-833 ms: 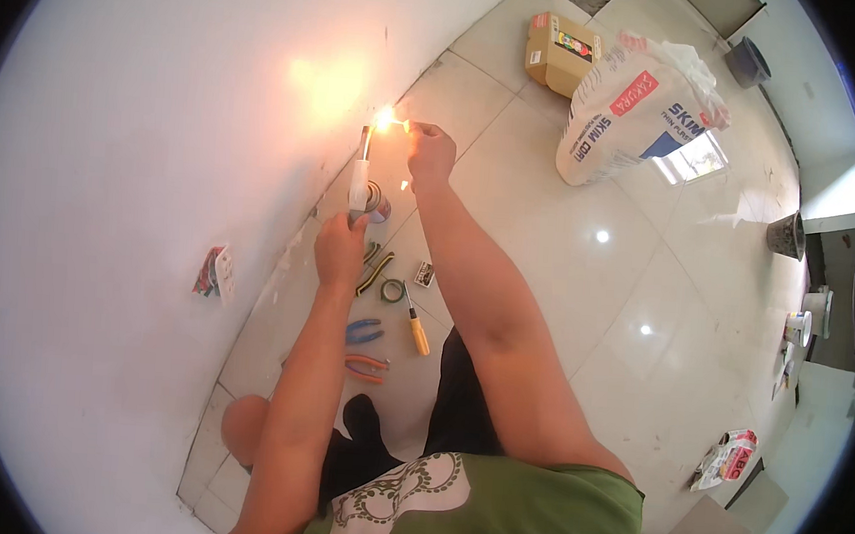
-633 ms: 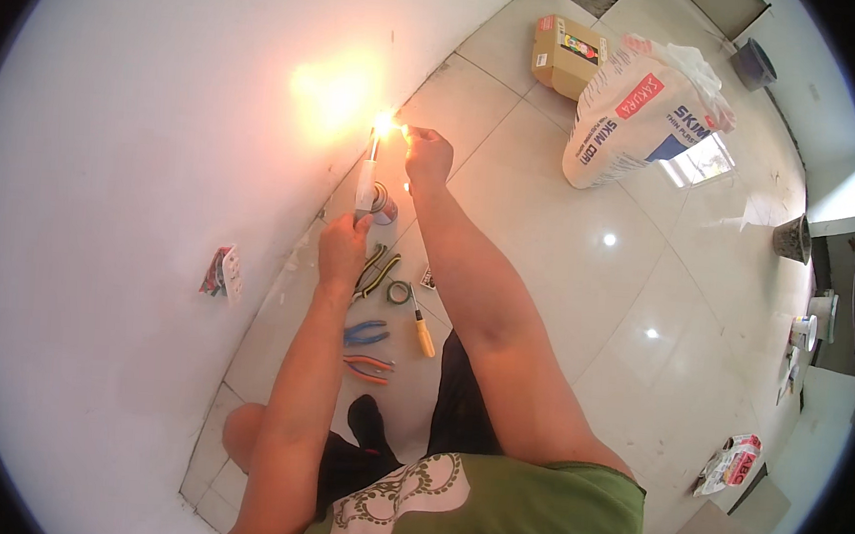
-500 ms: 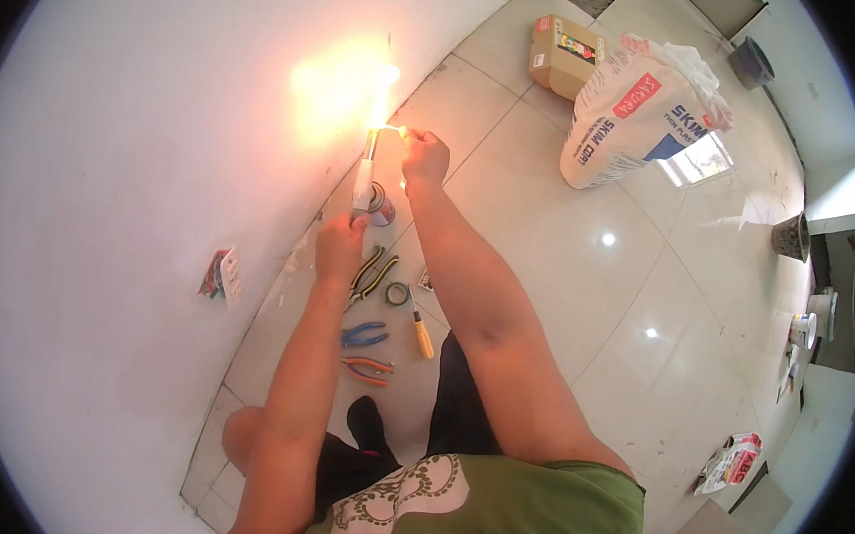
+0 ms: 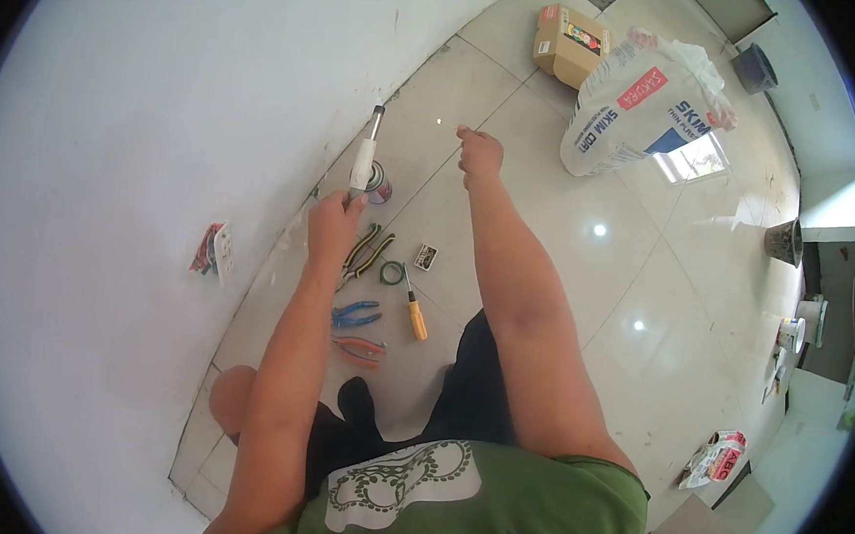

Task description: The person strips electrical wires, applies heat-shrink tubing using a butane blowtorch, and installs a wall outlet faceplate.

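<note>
My left hand [image 4: 332,224] is closed round the lower end of a gas torch [image 4: 364,162] with a white body and a metal nozzle. The nozzle points away from me, close to the wall, with no orange flame showing at its tip. My right hand [image 4: 483,157] is held to the right of the torch, fingers pinched on a thin matchstick that hardly shows. A small bright spot sits just left of those fingertips. Behind the torch body stands a small metal can [image 4: 380,183] on the tiles.
Yellow-black pliers [image 4: 366,255], blue pliers [image 4: 356,316], orange pliers [image 4: 360,348], a yellow-handled screwdriver [image 4: 417,317], a green wire coil [image 4: 391,274] and a matchbox [image 4: 426,257] lie before me. Wires [image 4: 215,252] poke from the left wall. A cardboard box [image 4: 569,49] and white sack [image 4: 632,118] stand beyond.
The large orange flame at the nozzle is no longer visible. My right hand has moved right, away from the torch. My left hand still holds the torch, slightly shifted.
</note>
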`<action>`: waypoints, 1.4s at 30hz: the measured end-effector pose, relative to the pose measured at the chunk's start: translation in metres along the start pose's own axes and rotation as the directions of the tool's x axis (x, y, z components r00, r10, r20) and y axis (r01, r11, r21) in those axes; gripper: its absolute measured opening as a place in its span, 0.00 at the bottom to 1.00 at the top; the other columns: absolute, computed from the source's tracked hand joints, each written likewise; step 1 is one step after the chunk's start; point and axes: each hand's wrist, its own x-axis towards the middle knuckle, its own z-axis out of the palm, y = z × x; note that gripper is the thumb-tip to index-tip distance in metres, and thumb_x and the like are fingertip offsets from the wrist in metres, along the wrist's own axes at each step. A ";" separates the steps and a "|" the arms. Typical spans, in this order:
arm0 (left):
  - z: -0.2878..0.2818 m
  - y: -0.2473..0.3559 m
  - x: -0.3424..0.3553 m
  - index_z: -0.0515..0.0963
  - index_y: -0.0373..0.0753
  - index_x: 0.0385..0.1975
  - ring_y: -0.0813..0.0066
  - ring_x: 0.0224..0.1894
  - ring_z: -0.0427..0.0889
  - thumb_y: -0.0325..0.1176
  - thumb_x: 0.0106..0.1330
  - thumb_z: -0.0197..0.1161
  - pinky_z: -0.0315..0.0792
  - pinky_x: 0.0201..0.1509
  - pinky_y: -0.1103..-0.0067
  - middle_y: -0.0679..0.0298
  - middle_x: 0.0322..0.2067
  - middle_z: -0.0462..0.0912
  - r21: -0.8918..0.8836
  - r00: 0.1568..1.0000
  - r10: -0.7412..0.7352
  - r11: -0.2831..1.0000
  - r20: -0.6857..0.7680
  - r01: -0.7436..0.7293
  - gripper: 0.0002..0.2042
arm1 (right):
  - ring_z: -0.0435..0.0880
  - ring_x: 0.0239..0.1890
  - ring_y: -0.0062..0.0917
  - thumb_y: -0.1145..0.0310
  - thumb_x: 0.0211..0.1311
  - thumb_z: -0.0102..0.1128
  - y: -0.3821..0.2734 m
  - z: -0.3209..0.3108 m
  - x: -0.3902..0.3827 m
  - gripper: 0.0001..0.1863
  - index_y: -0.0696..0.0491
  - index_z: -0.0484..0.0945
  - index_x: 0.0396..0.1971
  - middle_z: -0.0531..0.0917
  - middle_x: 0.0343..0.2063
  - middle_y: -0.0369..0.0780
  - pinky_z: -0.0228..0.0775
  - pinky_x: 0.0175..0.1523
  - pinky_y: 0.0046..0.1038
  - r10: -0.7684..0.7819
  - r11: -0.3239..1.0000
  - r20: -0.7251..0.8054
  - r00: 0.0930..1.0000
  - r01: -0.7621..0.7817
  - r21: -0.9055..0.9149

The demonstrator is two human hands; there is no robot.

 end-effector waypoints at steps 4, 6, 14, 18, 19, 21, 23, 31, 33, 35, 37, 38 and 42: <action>-0.004 0.002 -0.001 0.81 0.29 0.32 0.46 0.31 0.82 0.43 0.67 0.65 0.73 0.37 0.62 0.46 0.27 0.83 -0.021 0.992 -0.109 0.994 0.058 0.111 0.18 | 0.66 0.19 0.19 0.64 0.60 0.68 -0.004 -0.011 -0.007 0.12 0.59 0.82 0.31 0.71 0.20 0.33 0.59 0.24 0.26 0.052 0.996 0.123 0.991 -0.042 -0.081; -0.002 -0.007 0.001 0.80 0.28 0.33 0.69 0.16 0.80 0.44 0.69 0.65 0.74 0.23 0.73 0.56 0.20 0.81 -0.002 1.000 0.003 1.000 0.006 -0.003 0.19 | 0.65 0.19 0.19 0.63 0.60 0.67 0.003 -0.017 -0.007 0.12 0.59 0.82 0.30 0.72 0.21 0.33 0.60 0.24 0.27 0.043 0.992 0.207 0.977 -0.018 -0.123; -0.001 -0.012 0.003 0.79 0.28 0.32 0.71 0.18 0.81 0.45 0.70 0.64 0.76 0.22 0.75 0.58 0.21 0.79 -0.053 0.997 -0.047 0.997 0.068 0.051 0.20 | 0.74 0.27 0.22 0.61 0.60 0.65 0.030 -0.049 -0.008 0.10 0.51 0.80 0.28 0.74 0.23 0.32 0.74 0.33 0.30 0.248 0.960 0.329 0.911 -0.278 0.046; -0.002 -0.005 -0.001 0.80 0.29 0.30 0.46 0.31 0.81 0.44 0.68 0.64 0.72 0.37 0.62 0.46 0.27 0.82 -0.137 0.993 -0.100 0.985 0.059 0.108 0.19 | 0.74 0.27 0.22 0.63 0.61 0.64 0.078 -0.064 -0.028 0.07 0.50 0.78 0.29 0.74 0.23 0.33 0.75 0.33 0.30 0.230 0.971 0.135 0.964 -0.218 -0.103; -0.002 -0.001 0.000 0.80 0.29 0.30 0.46 0.31 0.81 0.44 0.68 0.64 0.72 0.37 0.62 0.46 0.27 0.82 -0.144 0.993 -0.097 0.984 0.065 0.105 0.19 | 0.74 0.27 0.21 0.65 0.61 0.63 0.099 -0.068 -0.034 0.06 0.50 0.78 0.30 0.74 0.24 0.33 0.74 0.32 0.31 0.289 0.957 0.059 0.956 -0.287 -0.030; 0.000 0.008 0.001 0.80 0.29 0.31 0.47 0.31 0.81 0.44 0.67 0.66 0.72 0.37 0.63 0.46 0.27 0.82 -0.153 0.987 -0.118 0.979 0.107 0.134 0.19 | 0.73 0.25 0.21 0.66 0.60 0.63 0.139 -0.082 -0.043 0.06 0.51 0.79 0.34 0.74 0.24 0.34 0.73 0.30 0.30 0.383 0.899 -0.066 0.921 -0.355 0.257; -0.002 -0.002 0.002 0.81 0.28 0.33 0.59 0.26 0.81 0.45 0.68 0.66 0.74 0.29 0.69 0.51 0.25 0.82 -0.119 0.991 -0.091 0.988 0.095 0.102 0.20 | 0.76 0.29 0.24 0.67 0.59 0.64 0.158 -0.080 -0.066 0.10 0.53 0.80 0.39 0.76 0.28 0.36 0.75 0.34 0.33 0.393 0.908 -0.105 0.914 -0.366 0.205; -0.042 0.012 -0.015 0.81 0.29 0.42 0.50 0.41 0.83 0.45 0.63 0.69 0.75 0.46 0.65 0.47 0.38 0.84 0.044 0.995 -0.098 0.994 0.032 0.096 0.21 | 0.57 0.71 0.46 0.59 0.46 0.75 0.114 0.006 -0.132 0.56 0.59 0.51 0.72 0.62 0.68 0.52 0.50 0.75 0.42 -0.478 0.626 0.353 0.805 0.593 -0.506; -0.078 0.029 -0.033 0.80 0.30 0.46 0.51 0.46 0.81 0.45 0.61 0.70 0.75 0.50 0.64 0.47 0.43 0.83 0.066 0.985 -0.151 0.987 0.087 0.146 0.23 | 0.58 0.71 0.46 0.59 0.45 0.77 0.094 0.035 -0.133 0.58 0.59 0.50 0.73 0.61 0.69 0.53 0.51 0.75 0.41 -0.505 0.574 0.424 0.752 0.660 -0.485; -0.118 0.028 -0.059 0.81 0.30 0.46 0.61 0.40 0.86 0.39 0.61 0.71 0.78 0.44 0.71 0.49 0.42 0.85 0.084 0.996 -0.065 0.995 0.067 0.059 0.20 | 0.58 0.71 0.45 0.59 0.43 0.79 0.088 0.051 -0.125 0.60 0.59 0.48 0.73 0.60 0.69 0.53 0.52 0.74 0.41 -0.538 0.514 0.483 0.691 0.722 -0.462; -0.158 0.027 -0.088 0.81 0.30 0.44 0.66 0.36 0.85 0.36 0.60 0.72 0.78 0.41 0.74 0.52 0.37 0.86 0.057 0.984 -0.175 0.983 0.042 0.172 0.18 | 0.60 0.70 0.45 0.60 0.44 0.79 0.089 0.068 -0.119 0.60 0.58 0.49 0.73 0.63 0.68 0.52 0.55 0.73 0.40 -0.597 0.582 0.372 0.711 0.702 -0.409; -0.170 0.014 -0.103 0.81 0.32 0.43 0.64 0.33 0.85 0.37 0.59 0.73 0.78 0.40 0.72 0.53 0.37 0.85 0.032 0.977 -0.215 0.976 -0.001 0.215 0.18 | 0.60 0.70 0.45 0.60 0.44 0.79 0.086 0.075 -0.121 0.60 0.58 0.49 0.73 0.63 0.68 0.52 0.55 0.73 0.40 -0.595 0.582 0.390 0.703 0.711 -0.394; -0.197 -0.047 -0.146 0.81 0.34 0.39 0.63 0.30 0.84 0.36 0.58 0.73 0.77 0.38 0.72 0.54 0.35 0.86 0.003 0.905 -0.384 0.920 -0.184 0.391 0.15 | 0.75 0.59 0.43 0.59 0.46 0.77 0.081 0.084 -0.121 0.55 0.57 0.55 0.72 0.74 0.60 0.47 0.70 0.61 0.39 -0.547 0.672 0.418 0.725 0.678 -0.296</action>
